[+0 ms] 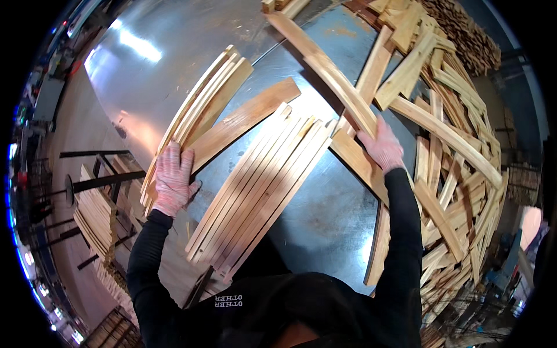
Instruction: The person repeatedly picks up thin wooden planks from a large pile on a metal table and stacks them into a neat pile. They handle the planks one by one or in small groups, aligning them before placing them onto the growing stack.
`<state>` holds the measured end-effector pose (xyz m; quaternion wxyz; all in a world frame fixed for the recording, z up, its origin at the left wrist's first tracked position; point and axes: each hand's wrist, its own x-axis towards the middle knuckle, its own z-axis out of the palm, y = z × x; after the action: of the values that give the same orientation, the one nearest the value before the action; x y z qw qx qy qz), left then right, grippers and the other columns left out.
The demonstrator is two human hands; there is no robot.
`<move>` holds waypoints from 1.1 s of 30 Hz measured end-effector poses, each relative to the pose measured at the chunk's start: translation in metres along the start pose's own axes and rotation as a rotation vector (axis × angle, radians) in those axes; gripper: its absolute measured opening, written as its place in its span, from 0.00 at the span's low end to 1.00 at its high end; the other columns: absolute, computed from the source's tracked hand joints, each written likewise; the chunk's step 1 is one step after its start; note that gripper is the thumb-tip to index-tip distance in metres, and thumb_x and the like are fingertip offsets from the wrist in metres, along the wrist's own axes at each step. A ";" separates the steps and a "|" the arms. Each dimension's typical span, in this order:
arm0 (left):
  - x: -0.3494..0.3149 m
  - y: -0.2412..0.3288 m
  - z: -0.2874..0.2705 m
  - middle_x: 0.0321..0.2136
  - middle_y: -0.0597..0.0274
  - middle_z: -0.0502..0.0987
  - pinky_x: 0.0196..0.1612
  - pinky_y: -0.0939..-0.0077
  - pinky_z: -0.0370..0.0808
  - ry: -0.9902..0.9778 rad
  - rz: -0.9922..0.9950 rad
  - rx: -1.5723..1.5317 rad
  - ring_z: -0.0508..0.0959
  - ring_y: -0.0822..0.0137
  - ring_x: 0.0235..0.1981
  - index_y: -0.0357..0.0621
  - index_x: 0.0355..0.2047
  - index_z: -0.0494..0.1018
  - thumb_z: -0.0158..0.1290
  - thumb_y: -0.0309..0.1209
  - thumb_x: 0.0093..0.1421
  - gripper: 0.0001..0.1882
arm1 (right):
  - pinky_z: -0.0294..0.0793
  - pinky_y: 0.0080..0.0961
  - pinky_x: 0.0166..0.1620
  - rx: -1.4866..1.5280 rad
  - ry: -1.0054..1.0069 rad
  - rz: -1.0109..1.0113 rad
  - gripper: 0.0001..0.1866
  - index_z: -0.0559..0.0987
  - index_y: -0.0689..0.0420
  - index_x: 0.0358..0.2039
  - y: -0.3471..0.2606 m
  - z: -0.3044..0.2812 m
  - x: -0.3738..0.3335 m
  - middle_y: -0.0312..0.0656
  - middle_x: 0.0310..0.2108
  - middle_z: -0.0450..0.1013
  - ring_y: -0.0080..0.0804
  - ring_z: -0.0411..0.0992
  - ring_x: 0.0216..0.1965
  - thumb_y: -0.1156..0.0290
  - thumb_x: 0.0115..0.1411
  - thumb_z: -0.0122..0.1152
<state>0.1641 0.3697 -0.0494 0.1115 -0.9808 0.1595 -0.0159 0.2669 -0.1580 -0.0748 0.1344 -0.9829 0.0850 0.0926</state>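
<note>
My left hand (173, 178), in a thin light glove, lies on the near part of a small stack of wooden slats (203, 95) at the left. Its fingers are stretched out along the wood and the thumb is spread to the right. My right hand (384, 146), gloved alike, is closed on the near end of a long wooden slat (325, 68), which runs away to the upper left. Between my hands, a row of narrow slats (261, 191) lies side by side, overhanging the near table edge. A wider board (246, 119) lies slantwise beyond it.
Metal-topped table (325, 232) under the wood. A large heap of loose slats (458, 191) fills the right side. Another board (362, 165) lies beneath my right hand. At the left, stacked slats (96, 214) rest on a dark metal rack (110, 182).
</note>
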 end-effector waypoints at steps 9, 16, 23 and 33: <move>-0.040 -0.020 0.005 0.52 0.49 0.75 0.54 0.56 0.72 -0.001 -0.171 -0.425 0.74 0.50 0.54 0.40 0.54 0.72 0.59 0.36 0.54 0.27 | 0.68 0.45 0.60 -0.405 -0.001 0.383 0.48 0.55 0.57 0.70 0.129 -0.035 -0.159 0.55 0.60 0.68 0.56 0.68 0.59 0.50 0.55 0.68; -0.034 0.002 0.015 0.47 0.56 0.74 0.61 0.56 0.63 0.056 -0.317 -0.600 0.68 0.51 0.56 0.39 0.38 0.80 0.61 0.37 0.49 0.18 | 0.60 0.43 0.66 -0.288 0.225 0.260 0.46 0.57 0.58 0.69 0.109 -0.016 -0.191 0.56 0.64 0.63 0.56 0.61 0.65 0.52 0.57 0.66; -0.030 0.024 -0.003 0.45 0.56 0.74 0.57 0.52 0.66 0.215 -0.236 -0.454 0.70 0.48 0.54 0.40 0.37 0.78 0.62 0.33 0.45 0.18 | 0.68 0.37 0.60 0.947 0.133 0.005 0.41 0.58 0.63 0.68 -0.097 -0.006 -0.138 0.55 0.62 0.66 0.44 0.68 0.61 0.58 0.61 0.65; -0.027 -0.003 0.030 0.43 0.49 0.76 0.48 0.55 0.76 0.204 -0.246 -1.059 0.77 0.46 0.46 0.43 0.54 0.70 0.69 0.43 0.46 0.37 | 0.82 0.35 0.38 1.988 -0.453 0.045 0.21 0.70 0.61 0.45 -0.320 0.023 -0.083 0.42 0.28 0.71 0.31 0.75 0.30 0.61 0.60 0.63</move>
<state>0.1415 0.3878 -0.0774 -0.4158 -0.9076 0.0398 -0.0415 0.2442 0.1635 0.0003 0.9010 -0.3840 0.1143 0.1665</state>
